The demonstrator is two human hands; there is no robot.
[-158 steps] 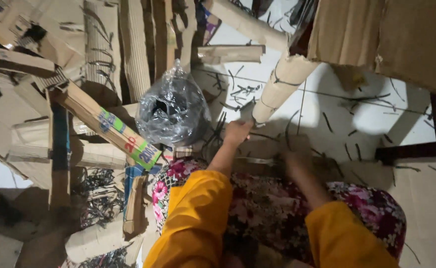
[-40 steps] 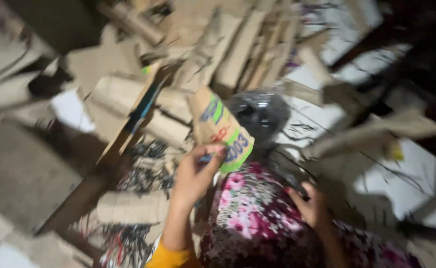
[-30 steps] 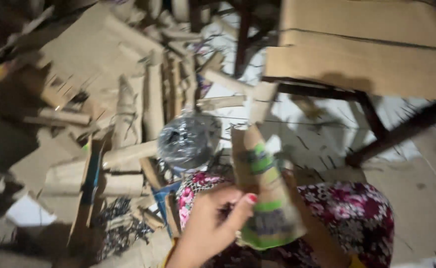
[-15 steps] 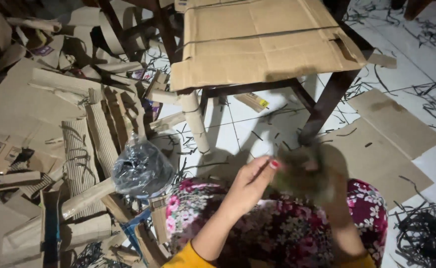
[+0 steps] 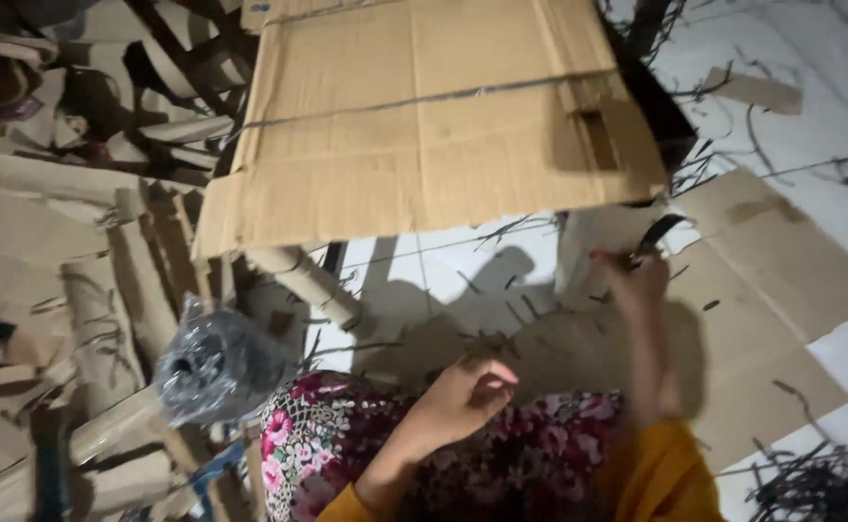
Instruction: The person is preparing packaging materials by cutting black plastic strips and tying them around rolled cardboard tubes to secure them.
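From the head view, I am watching the right hand (image 5: pixel 641 280) reaching out at centre right, fingers pinched on a dark curved strip (image 5: pixel 658 237) beside a pale upright piece (image 5: pixel 598 256). The left hand (image 5: pixel 467 387) is hovering low at centre, fingers loosely curled and apparently holding nothing, above the floral lap (image 5: pixel 540 454). The strip looks thin and springy; I am judging it could flick loose, since only the fingertips are pinching it. A big flat corrugated cardboard sheet (image 5: pixel 433 126), matte and creased, is filling the upper middle. A crinkled shiny plastic-wrapped bundle (image 5: pixel 216 362) is sitting lower left among rolled cardboard tubes (image 5: pixel 313 285).
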